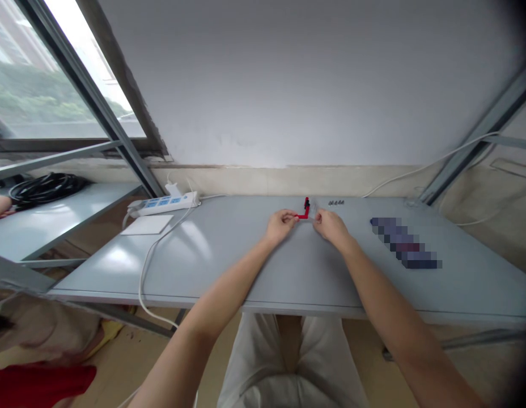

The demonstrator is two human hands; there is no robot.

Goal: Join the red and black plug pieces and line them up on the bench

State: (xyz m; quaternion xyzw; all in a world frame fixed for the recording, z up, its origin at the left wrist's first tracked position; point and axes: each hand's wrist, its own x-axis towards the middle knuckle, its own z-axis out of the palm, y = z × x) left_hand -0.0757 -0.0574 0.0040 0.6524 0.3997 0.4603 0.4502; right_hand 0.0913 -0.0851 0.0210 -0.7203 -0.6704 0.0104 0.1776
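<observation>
Between the thumb and fingers of my left hand is the end of a small red L-shaped piece, held low over the grey table. A red and black part stands at the far end of that piece. My right hand is closed in a pinch just to the right of it. Something small and see-through shows by the right fingertips; whether they grip it is unclear. Beyond the right hand, several small dark pieces lie in a row.
On the grey table, a white power strip with a cable and a white flat sheet lie left. A blurred-out dark object lies right. Coiled black cable rests on a neighbouring table beside another person's arm. Metal posts flank both sides.
</observation>
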